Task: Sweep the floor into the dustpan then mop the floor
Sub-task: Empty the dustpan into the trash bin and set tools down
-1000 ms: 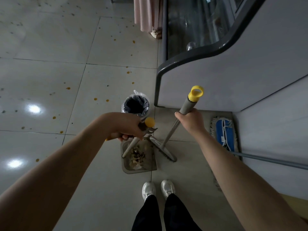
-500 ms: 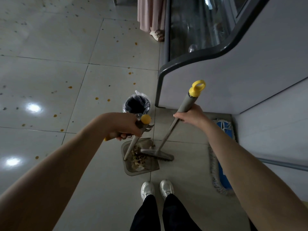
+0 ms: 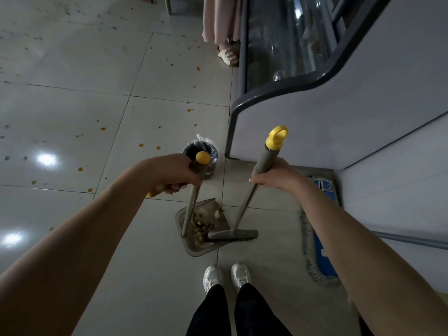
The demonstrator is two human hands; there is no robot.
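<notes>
Your right hand (image 3: 274, 177) wraps the broom (image 3: 244, 207) high on its stiff, probably light pole; your left hand (image 3: 174, 173) grips the dustpan (image 3: 194, 252) by its handle. Slide lower for firmer strokes.

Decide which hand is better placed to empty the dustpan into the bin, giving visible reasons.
The left hand, probably: it grips the dustpan handle, and the bin stands just beyond it. The right hand holds the broom.

head cam | looks steeply down | floor (image 3: 72, 98) far below | own arms near
</notes>
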